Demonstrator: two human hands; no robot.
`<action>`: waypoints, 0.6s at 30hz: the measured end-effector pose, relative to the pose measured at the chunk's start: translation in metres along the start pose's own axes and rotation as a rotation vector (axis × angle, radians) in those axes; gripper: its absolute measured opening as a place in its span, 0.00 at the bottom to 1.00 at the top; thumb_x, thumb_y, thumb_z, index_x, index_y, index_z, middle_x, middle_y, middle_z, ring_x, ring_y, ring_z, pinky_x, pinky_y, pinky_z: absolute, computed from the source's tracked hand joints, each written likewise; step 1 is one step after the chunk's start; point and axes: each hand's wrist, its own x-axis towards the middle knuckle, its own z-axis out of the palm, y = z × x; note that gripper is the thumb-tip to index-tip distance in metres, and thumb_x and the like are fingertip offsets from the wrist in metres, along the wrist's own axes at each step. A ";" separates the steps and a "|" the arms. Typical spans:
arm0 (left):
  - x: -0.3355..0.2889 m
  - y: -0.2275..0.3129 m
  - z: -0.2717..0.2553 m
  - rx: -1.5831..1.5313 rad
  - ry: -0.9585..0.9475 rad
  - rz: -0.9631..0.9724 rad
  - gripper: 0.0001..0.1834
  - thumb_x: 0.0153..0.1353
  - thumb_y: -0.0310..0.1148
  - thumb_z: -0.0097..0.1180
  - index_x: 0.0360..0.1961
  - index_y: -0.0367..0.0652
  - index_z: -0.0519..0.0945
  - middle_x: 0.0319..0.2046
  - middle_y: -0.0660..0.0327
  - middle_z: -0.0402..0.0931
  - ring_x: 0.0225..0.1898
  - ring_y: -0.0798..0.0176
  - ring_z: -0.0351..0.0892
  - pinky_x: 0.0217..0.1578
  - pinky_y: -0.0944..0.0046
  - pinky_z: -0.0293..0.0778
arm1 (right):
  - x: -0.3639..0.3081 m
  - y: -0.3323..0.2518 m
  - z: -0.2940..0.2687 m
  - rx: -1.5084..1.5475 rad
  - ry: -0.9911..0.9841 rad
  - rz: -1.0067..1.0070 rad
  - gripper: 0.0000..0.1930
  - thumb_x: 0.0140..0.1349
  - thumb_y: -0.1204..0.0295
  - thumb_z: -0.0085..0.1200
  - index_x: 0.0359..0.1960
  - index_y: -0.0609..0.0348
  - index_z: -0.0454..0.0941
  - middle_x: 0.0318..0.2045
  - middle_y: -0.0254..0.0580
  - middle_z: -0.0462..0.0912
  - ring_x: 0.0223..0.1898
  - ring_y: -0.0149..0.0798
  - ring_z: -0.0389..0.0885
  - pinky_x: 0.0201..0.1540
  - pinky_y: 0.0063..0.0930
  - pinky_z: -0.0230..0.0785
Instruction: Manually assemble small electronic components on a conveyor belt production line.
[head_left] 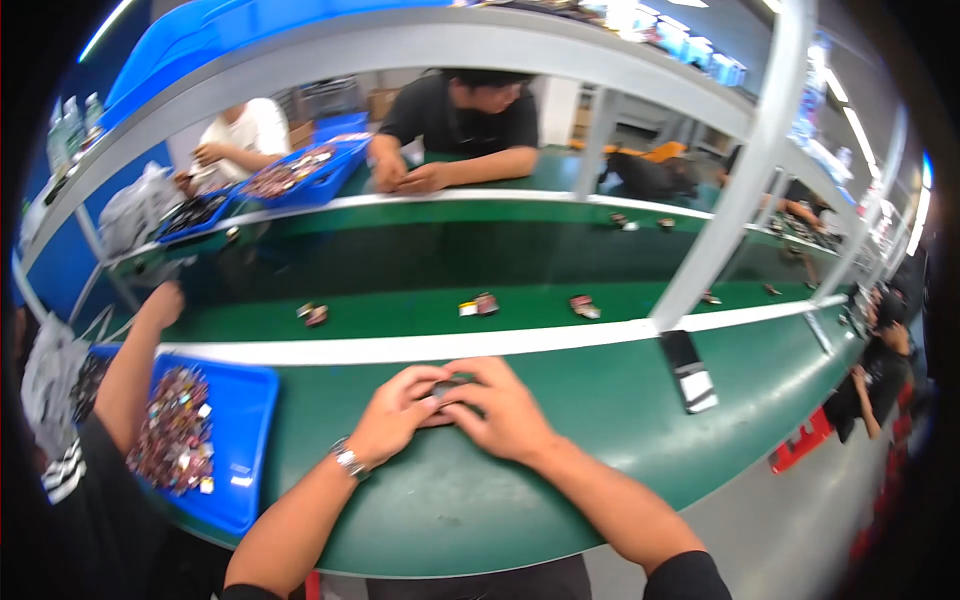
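Over the green worktop (440, 510), my left hand (395, 415) and my right hand (500, 410) meet with their fingers closed. Between the fingertips is a small dark greyish part (443, 390), mostly covered, so its kind cannot be made out. Both hands appear to grip it. A metal watch (349, 459) is on my left wrist. To the left stands a blue tray (257, 400) holding a heap of small reddish-brown parts (175, 440).
Beyond a white rail (400, 349), small parts (485, 304) lie spaced along a green conveyor belt (390, 310). A black and white phone-like object (690, 372) lies right of my hands. A co-worker's arm (140, 350) reaches over at left. Grey posts (730, 190) rise at right.
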 end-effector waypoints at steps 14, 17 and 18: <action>0.002 -0.006 -0.005 -0.054 -0.035 -0.003 0.19 0.70 0.20 0.43 0.61 0.37 0.68 0.60 0.52 0.71 0.59 0.59 0.75 0.60 0.57 0.76 | -0.003 -0.001 0.011 -0.040 0.069 0.012 0.08 0.54 0.76 0.64 0.36 0.59 0.83 0.49 0.43 0.79 0.53 0.48 0.76 0.54 0.38 0.73; -0.013 -0.004 -0.019 -0.038 0.015 0.029 0.18 0.70 0.21 0.44 0.61 0.37 0.68 0.56 0.53 0.74 0.57 0.59 0.77 0.59 0.54 0.78 | 0.002 -0.008 0.023 0.050 0.052 -0.002 0.09 0.55 0.76 0.63 0.38 0.59 0.82 0.51 0.43 0.78 0.55 0.48 0.75 0.54 0.37 0.72; -0.015 -0.002 -0.017 -0.031 0.037 0.026 0.18 0.70 0.21 0.44 0.60 0.37 0.68 0.56 0.52 0.75 0.57 0.59 0.78 0.58 0.54 0.78 | 0.002 -0.006 0.026 0.036 0.045 0.010 0.08 0.57 0.75 0.65 0.39 0.58 0.84 0.52 0.41 0.78 0.55 0.45 0.75 0.52 0.35 0.75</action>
